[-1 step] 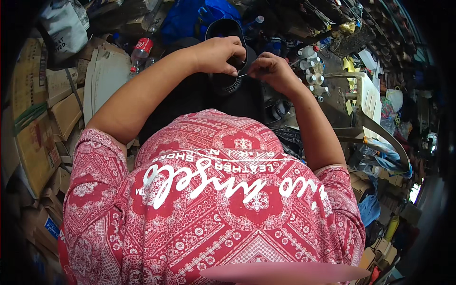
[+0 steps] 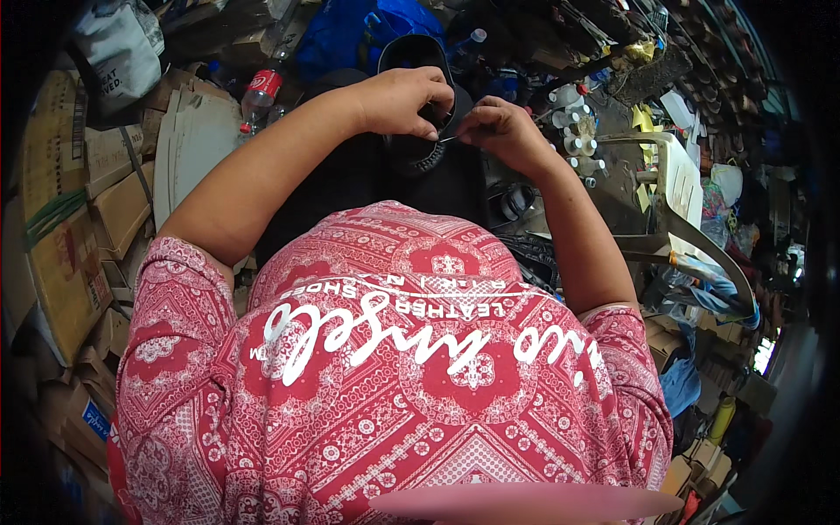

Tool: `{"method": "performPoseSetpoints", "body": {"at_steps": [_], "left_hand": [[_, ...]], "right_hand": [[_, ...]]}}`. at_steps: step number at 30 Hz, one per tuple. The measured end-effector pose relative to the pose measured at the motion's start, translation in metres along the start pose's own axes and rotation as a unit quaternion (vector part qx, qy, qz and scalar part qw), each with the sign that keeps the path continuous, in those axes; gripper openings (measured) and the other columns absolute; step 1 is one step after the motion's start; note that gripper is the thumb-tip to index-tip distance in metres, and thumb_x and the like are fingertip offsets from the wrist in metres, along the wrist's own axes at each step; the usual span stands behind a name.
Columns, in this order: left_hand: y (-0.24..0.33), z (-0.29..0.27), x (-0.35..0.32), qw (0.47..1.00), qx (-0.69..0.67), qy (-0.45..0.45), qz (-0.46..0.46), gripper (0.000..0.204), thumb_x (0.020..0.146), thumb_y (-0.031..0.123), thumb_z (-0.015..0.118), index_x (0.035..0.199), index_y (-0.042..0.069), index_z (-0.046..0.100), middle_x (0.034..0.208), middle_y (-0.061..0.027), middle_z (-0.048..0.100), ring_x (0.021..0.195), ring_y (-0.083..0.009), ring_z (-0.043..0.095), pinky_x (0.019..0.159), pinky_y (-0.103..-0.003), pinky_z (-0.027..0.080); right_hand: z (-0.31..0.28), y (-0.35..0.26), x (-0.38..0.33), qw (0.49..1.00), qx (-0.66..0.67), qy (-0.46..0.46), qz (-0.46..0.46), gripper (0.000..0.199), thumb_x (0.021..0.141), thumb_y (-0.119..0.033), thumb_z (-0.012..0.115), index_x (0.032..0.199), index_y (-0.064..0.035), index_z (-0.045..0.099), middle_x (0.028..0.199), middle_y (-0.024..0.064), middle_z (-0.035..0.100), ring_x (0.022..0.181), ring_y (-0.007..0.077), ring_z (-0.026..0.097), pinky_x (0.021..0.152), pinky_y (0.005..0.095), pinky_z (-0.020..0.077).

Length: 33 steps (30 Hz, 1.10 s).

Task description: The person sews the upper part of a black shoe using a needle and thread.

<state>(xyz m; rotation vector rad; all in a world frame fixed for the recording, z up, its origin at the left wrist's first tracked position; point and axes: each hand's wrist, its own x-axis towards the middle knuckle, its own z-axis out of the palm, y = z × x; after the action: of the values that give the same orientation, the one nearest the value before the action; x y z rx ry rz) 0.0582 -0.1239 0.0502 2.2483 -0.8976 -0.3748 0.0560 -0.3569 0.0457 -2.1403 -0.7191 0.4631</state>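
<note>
A black shoe (image 2: 413,156) lies on my dark-trousered lap, its open inside facing up and a ridged edge at the near end. My left hand (image 2: 404,100) reaches across it from the left, fingers curled over the opening and thumb low by the near end. Just to the right, my right hand (image 2: 497,127) is closed in a pinch. From its fingertips a thin, shiny needle-like piece (image 2: 448,138) runs toward my left thumb; its exact kind is too small to make out. My hands hide the middle of the shoe.
A blue bag (image 2: 337,39) lies beyond the shoe. Plastic bottles (image 2: 259,98) stand at the left, near stacked cardboard (image 2: 118,188). Small white-capped bottles (image 2: 573,131) and a worn plastic chair (image 2: 687,188) are at the right. Another dark shoe (image 2: 514,203) rests below my right forearm.
</note>
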Motion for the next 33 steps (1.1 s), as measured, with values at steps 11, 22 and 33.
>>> {"method": "performPoseSetpoints", "body": {"at_steps": [11,22,33], "left_hand": [[-0.001,-0.003,0.006,0.996,-0.010,-0.086,-0.032,0.029,0.070,0.014,0.076,0.094,0.002,0.064,0.096,-0.0100,0.058,0.092,-0.0260,0.058,0.080,-0.035,0.046],[-0.017,0.004,0.006,0.984,-0.143,-0.093,-0.045,0.027,0.074,0.014,0.072,0.096,-0.001,0.068,0.092,-0.0100,0.068,0.087,-0.0182,0.063,0.082,-0.030,0.047],[-0.025,0.008,-0.002,0.961,-0.263,-0.066,-0.056,0.023,0.072,0.013,0.074,0.091,0.001,0.069,0.091,-0.0066,0.062,0.090,-0.0177,0.060,0.085,-0.030,0.045]], "right_hand": [[0.008,0.011,-0.001,0.998,0.054,-0.017,-0.001,0.016,0.073,0.000,0.072,0.086,-0.0100,0.071,0.083,0.0017,0.059,0.081,0.0144,0.059,0.074,0.0271,0.0480],[-0.003,0.001,0.001,1.000,-0.007,-0.001,-0.019,0.016,0.074,-0.002,0.071,0.087,-0.0106,0.071,0.084,0.0034,0.060,0.080,0.0165,0.060,0.072,0.0280,0.0491],[0.016,0.013,0.002,0.998,0.065,-0.009,-0.016,0.016,0.074,-0.001,0.072,0.087,-0.0103,0.071,0.083,0.0020,0.061,0.080,0.0137,0.060,0.072,0.0272,0.0484]]}}
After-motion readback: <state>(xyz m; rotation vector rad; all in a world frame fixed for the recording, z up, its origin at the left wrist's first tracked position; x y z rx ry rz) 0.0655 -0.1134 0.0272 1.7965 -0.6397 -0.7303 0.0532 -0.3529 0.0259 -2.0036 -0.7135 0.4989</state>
